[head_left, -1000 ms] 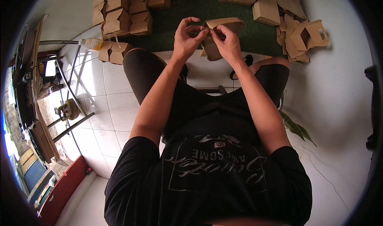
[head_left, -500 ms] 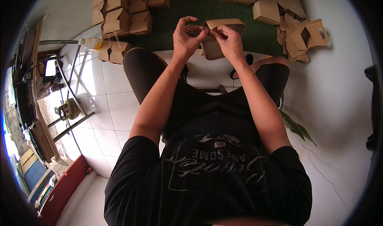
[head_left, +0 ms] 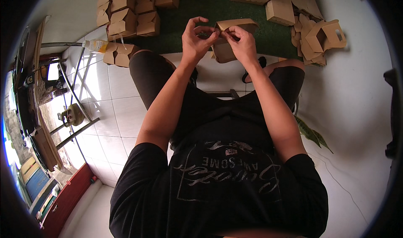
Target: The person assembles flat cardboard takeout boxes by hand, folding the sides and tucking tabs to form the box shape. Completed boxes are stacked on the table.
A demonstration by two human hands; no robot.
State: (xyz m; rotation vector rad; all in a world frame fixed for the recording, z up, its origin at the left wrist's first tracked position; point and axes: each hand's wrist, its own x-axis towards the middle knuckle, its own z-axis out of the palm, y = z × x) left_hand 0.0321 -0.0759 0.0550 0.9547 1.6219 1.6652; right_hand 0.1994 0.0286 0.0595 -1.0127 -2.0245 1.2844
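Note:
Between my knees, over the near edge of a green mat, I hold a brown cardboard box point(head_left: 226, 54) that is partly folded. My left hand point(head_left: 198, 38) pinches the box's upper left corner between thumb and a finger, its index finger raised and curled. My right hand point(head_left: 242, 42) grips the same edge just beside it, thumb and fingers closed on the cardboard. The fingertips of both hands nearly meet at that corner. My right hand covers part of the box, and the exact fold between the fingertips is too small to make out.
Folded brown boxes point(head_left: 123, 23) stand in rows at the far left of the green mat point(head_left: 180, 28). More boxes point(head_left: 280, 9) and flattened cardboard pieces point(head_left: 308, 40) pile up at the right. A bottle with yellow contents point(head_left: 96, 46) lies by the left boxes. A metal-framed rack point(head_left: 75, 131) stands left.

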